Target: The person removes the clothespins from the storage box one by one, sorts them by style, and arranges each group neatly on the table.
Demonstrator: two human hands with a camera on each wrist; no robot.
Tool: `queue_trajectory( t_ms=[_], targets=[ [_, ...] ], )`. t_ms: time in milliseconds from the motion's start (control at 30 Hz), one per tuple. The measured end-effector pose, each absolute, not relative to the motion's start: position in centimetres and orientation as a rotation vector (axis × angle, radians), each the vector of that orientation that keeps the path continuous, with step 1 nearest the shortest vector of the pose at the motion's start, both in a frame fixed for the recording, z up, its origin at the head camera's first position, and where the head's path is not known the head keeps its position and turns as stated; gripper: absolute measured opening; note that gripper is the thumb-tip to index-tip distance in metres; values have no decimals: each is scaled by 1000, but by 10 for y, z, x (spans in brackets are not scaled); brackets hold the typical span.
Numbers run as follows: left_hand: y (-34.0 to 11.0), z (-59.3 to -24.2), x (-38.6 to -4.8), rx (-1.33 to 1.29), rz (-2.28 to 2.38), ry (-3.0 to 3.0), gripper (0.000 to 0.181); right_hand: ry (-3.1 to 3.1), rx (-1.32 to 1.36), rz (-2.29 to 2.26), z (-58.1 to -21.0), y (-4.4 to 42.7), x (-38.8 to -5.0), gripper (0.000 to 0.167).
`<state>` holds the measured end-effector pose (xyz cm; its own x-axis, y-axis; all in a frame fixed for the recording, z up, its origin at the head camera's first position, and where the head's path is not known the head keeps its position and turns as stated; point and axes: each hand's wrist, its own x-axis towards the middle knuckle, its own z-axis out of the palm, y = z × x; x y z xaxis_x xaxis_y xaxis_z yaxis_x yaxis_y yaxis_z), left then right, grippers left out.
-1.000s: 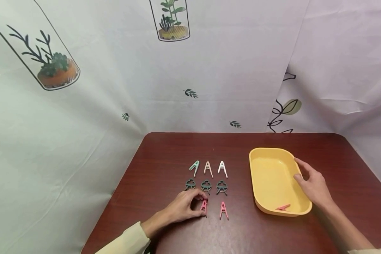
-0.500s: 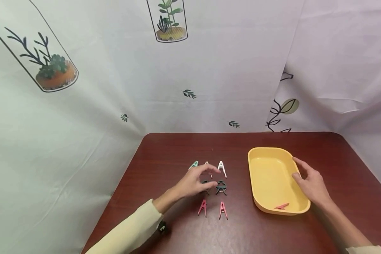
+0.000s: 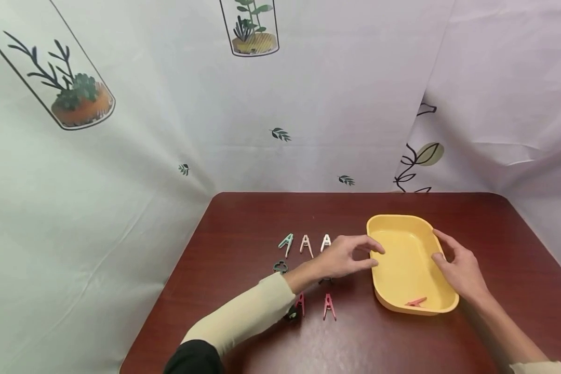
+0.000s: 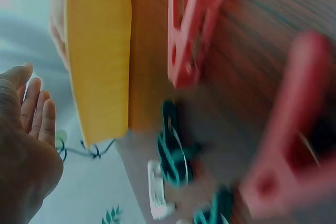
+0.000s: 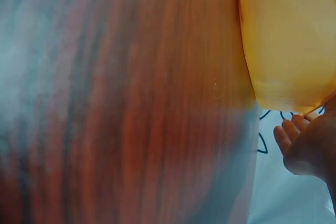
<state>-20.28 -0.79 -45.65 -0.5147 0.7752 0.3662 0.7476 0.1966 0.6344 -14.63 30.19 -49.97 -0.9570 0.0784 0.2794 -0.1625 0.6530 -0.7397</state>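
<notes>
My left hand (image 3: 348,257) hovers at the near-left rim of a yellow tray (image 3: 378,291), thumb and fingers apart with nothing between them. In the left wrist view this hand (image 4: 29,140) has its fingers loosely extended. My right hand (image 3: 463,267) holds the tray's right rim, thumb on the inner side. A red clip (image 3: 416,302) lies inside the tray. Two more pinkish-red clips, one partly behind the left sleeve (image 3: 301,304) and one clear of it (image 3: 329,306), lie on the table. A dark green clip (image 3: 280,267) shows left of my forearm, which mostly covers others.
Behind them lie a mint clip (image 3: 286,244), a beige clip (image 3: 306,244) and a white clip (image 3: 325,242), the last partly covered by my left hand. The brown table (image 3: 262,213) ends at a pale patterned cloth backdrop (image 3: 332,104).
My left hand was at the left red clip, then let it lie on the table, rose and swung right across the clips to the tray. The right hand stays on the tray's rim.
</notes>
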Motion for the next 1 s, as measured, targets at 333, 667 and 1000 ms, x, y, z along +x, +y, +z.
queue_trajectory(
  t_ms=[333, 667, 1000],
  targets=[
    [41, -467, -199, 1514, 1135, 2346, 22, -2590, 63, 1173, -500, 303, -145, 55],
    [68, -466, -199, 1502, 959, 2343, 23, -2585, 78, 1156, -501, 304, -146, 55],
    [95, -458, -194, 1494, 668, 2273, 22, -2560, 87, 1106, -500, 305, -150, 55]
  ],
)
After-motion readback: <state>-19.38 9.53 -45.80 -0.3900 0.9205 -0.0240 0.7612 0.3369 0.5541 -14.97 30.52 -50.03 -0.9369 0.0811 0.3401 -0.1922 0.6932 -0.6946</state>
